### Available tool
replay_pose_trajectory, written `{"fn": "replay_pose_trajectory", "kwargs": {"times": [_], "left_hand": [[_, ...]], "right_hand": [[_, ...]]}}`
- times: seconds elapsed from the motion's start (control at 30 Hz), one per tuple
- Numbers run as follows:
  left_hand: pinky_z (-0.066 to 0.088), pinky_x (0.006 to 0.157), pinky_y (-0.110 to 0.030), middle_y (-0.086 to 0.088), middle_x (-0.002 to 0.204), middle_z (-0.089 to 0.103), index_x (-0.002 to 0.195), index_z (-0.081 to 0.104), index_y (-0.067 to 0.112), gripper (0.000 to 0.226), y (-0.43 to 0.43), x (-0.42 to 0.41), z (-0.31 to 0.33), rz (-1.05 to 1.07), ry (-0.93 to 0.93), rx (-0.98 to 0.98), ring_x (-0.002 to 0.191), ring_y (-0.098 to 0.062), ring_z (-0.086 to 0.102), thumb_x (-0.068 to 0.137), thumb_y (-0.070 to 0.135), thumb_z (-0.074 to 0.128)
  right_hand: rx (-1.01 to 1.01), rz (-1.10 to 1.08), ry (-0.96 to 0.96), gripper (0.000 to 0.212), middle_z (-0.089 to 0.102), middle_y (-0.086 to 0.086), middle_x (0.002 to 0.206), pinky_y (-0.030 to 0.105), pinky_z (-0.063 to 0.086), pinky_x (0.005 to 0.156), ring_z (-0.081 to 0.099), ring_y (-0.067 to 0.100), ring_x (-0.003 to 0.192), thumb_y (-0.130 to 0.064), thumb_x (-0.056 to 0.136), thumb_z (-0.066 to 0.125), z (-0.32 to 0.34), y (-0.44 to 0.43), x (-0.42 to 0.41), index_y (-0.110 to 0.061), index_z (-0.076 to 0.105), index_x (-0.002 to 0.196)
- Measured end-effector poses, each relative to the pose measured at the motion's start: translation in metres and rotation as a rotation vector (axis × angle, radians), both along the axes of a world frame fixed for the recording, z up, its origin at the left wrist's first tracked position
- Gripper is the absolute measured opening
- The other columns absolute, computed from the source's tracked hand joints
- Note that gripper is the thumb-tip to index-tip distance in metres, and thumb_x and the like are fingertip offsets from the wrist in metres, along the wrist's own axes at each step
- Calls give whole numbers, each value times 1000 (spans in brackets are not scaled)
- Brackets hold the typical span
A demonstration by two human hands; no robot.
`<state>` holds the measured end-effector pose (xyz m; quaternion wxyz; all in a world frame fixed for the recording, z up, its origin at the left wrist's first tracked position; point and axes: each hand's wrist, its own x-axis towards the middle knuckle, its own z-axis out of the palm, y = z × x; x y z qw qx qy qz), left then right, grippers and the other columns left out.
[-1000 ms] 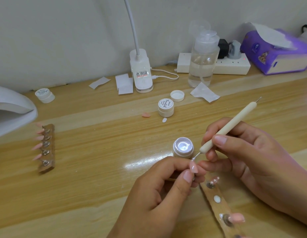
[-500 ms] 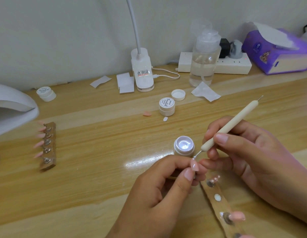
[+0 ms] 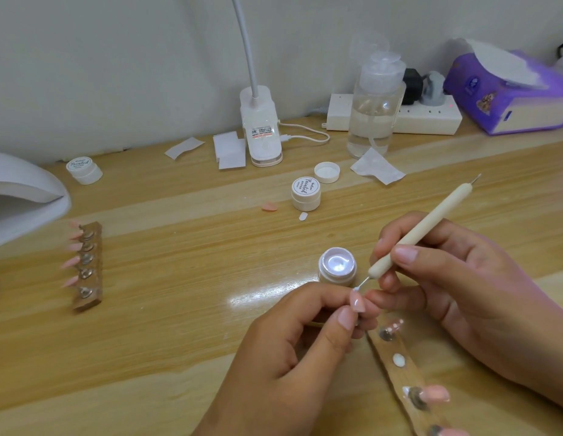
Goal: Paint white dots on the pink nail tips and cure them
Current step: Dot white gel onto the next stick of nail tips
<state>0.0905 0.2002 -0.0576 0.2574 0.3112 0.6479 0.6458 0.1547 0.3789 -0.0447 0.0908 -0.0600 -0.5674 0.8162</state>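
Note:
My left hand [image 3: 292, 357] pinches a pink nail tip [image 3: 357, 303] between thumb and forefinger. My right hand [image 3: 456, 294] grips a cream dotting tool [image 3: 421, 229] like a pen, its metal point touching the top of that tip. Just behind stands an open jar of white gel [image 3: 337, 269]. A wooden strip [image 3: 399, 372] under my right hand carries pink tips, one [image 3: 395, 325] with white dots and one [image 3: 434, 394] plain. A second strip [image 3: 88, 267] with several pink tips lies at the left, by the white curing lamp [image 3: 19, 196].
A closed gel jar [image 3: 305, 194], a loose lid [image 3: 327, 172], a stray pink tip [image 3: 270, 206] and a small white piece [image 3: 303, 216] lie mid-table. Behind them are a clip lamp base [image 3: 260, 133], a pump bottle [image 3: 376, 108], a power strip [image 3: 431, 116], a purple tissue pack [image 3: 509, 99], paper scraps and another jar [image 3: 84, 170].
The tool's point has dropped from beside the jar's rim onto the top of the pinched tip. Both hands stay nearly still.

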Motion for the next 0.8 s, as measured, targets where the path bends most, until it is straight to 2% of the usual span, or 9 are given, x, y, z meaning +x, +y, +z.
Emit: {"fn": "replay_pose_trajectory", "kwargs": {"times": [0.07,0.17,0.27,0.33,0.4,0.5,0.63,0.8], "left_hand": [[49,74,-12,8,91,73,92,72,29,19,0,0,0,1,-2,4,85,-2,67,83,38,57],[49,73,-12,8,91,73,91,72,29,19,0,1,1,3,-5,7,85,-2,67,83,38,57],[49,74,-11,10,92,73,92,72,29,19,0,1,1,-1,-29,6,87,-2,68,82,38,58],[49,75,-11,11,94,73,92,71,31,19,-1,0,1,-9,-20,-8,89,-3,68,81,40,58],[49,76,-13,11,94,73,91,71,35,19,-1,0,2,-14,12,-24,90,-5,68,80,43,59],[49,76,-14,10,92,72,89,72,36,17,-1,0,4,-15,31,-28,87,-5,67,79,43,60],[49,76,-16,8,91,71,88,72,37,15,-1,-1,5,-19,33,-31,86,-5,66,79,43,61],[52,78,-22,1,92,70,87,73,37,14,-1,-1,5,-19,46,-27,84,-10,65,80,40,62]], "right_hand": [[10,11,14,30,65,4,75,28,58,65,63,9,66,-33,59,87,-1,0,0,-16,73,80],[19,-9,53,24,65,2,76,28,58,64,63,8,67,-28,64,83,-3,2,-1,-18,72,83],[97,-69,174,30,63,-1,77,28,57,67,61,8,71,-42,71,81,-1,1,-1,-24,70,93],[242,-161,221,17,62,-7,79,24,56,71,60,7,72,-39,79,76,-1,2,-1,-28,70,91],[516,-218,230,3,64,-11,86,16,51,74,61,6,77,-29,88,68,-1,5,-1,-29,68,91],[897,-146,255,12,62,-9,94,15,45,78,60,13,85,-24,92,54,-1,6,-4,-23,63,100],[1045,-122,289,18,58,-15,93,15,43,77,59,15,83,-24,93,48,-3,4,-8,-19,61,103],[1064,-98,236,18,58,-16,94,14,42,75,58,14,85,-29,93,48,-5,4,-8,-24,61,103]]}}
